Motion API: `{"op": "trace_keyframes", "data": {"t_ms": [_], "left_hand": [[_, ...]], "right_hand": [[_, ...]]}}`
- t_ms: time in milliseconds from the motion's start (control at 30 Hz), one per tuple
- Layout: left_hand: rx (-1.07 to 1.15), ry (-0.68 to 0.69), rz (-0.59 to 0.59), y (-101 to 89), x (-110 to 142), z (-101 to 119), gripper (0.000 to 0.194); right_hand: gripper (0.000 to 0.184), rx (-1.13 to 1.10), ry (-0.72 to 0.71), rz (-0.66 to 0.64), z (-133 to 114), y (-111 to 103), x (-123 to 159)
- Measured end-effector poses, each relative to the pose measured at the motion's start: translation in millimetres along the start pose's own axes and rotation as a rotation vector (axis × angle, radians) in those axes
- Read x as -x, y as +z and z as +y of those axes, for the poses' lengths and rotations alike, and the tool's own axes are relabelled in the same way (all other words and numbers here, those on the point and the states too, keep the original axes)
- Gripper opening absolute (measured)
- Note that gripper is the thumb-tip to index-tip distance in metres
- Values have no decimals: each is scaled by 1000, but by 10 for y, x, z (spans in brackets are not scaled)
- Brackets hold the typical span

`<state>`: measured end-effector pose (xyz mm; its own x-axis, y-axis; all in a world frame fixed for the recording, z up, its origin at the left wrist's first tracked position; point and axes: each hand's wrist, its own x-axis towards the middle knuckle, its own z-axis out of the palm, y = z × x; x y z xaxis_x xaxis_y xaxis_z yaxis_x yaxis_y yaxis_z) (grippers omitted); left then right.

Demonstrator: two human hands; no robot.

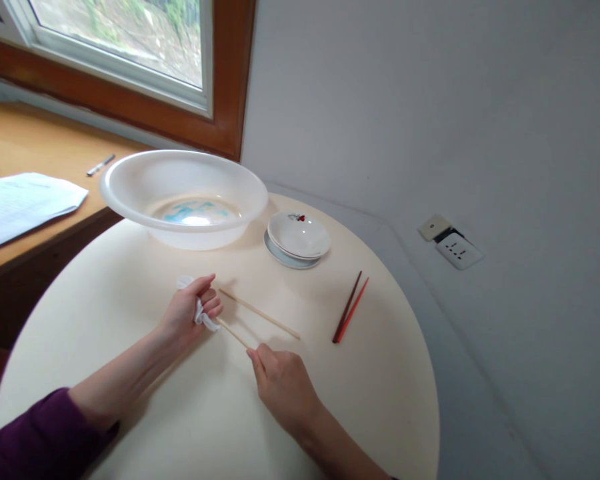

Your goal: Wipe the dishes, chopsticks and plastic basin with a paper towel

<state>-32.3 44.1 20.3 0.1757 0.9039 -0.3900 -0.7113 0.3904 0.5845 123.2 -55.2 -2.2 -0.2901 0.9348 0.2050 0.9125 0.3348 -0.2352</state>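
Note:
My left hand (196,305) is closed around a white tissue or cloth (207,320), whose ends stick out on both sides of the fist. A light wooden chopstick (234,333) runs from that fist to my right hand (283,380), which pinches its other end between thumb and fingers. The chopstick's far end is hidden in the left hand. Just beyond, a second light wooden chopstick (260,313) lies slantwise on the table. To the right lie a dark red chopstick (347,307) and a bright red chopstick (354,310), close together at their near ends.
A large translucent basin (185,237) stands at the back of the round cream table (220,427). Beside it are stacked small white dishes (300,237). Papers (25,203) and a pen (101,165) lie on a wooden desk at left. The wall with a socket (459,251) is at right.

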Motion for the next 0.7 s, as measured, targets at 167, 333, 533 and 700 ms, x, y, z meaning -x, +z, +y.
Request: {"op": "trace_keyframes", "data": {"t_ms": [167, 333, 533, 700], "left_hand": [[-203, 137, -24, 6, 27, -35, 40], [-663, 472, -15, -9, 115, -83, 40], [-960, 581, -30, 1, 166, -27, 37], [-949, 335, -88, -23, 87, 34, 37]], "right_hand": [[36, 44, 1, 8, 19, -32, 18], [30, 59, 16, -15, 59, -59, 31], [32, 28, -8, 6, 114, -45, 37], [38, -13, -115, 94, 172, -78, 19]]}}
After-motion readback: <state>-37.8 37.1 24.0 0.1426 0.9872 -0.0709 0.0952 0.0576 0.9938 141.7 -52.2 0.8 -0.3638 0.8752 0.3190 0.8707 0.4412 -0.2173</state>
